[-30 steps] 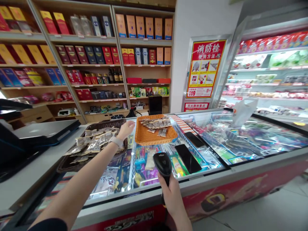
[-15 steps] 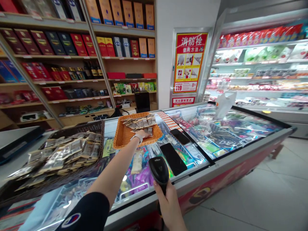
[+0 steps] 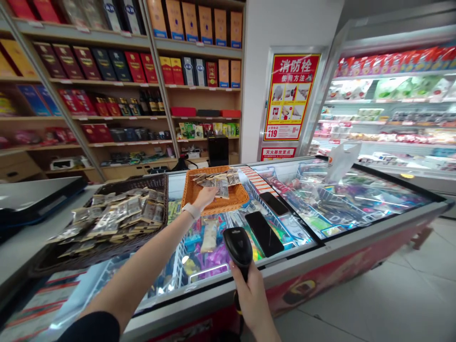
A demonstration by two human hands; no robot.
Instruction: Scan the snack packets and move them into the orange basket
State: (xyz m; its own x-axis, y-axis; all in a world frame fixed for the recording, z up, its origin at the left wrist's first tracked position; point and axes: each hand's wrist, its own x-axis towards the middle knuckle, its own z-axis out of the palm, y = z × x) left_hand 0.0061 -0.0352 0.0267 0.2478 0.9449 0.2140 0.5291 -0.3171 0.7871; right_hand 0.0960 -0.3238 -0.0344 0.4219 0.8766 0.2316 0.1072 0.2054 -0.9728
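My left hand [image 3: 205,197] reaches over the orange wicker basket [image 3: 190,190], its fingers closed on the edge of a small flat packet [image 3: 223,188]. More such packets [image 3: 233,177] lie in the basket's far part. My right hand [image 3: 250,294] is wrapped round the grip of a black barcode scanner [image 3: 238,244], held upright in front of the freezer's near edge. To the left, a dark brown wicker basket [image 3: 163,183] holds a large heap of similar packets [image 3: 123,211].
Both baskets rest on a glass-topped chest freezer [image 3: 299,280]. Two black phones [image 3: 264,233] lie on the glass right of the orange basket. A clear plastic bag [image 3: 342,161] stands farther right. Shelves of boxes [image 3: 130,83] rise behind.
My left hand has drawn back a little and lifted, with a packet now showing at its fingertips. The view has shifted left; my right hand still grips the scanner.
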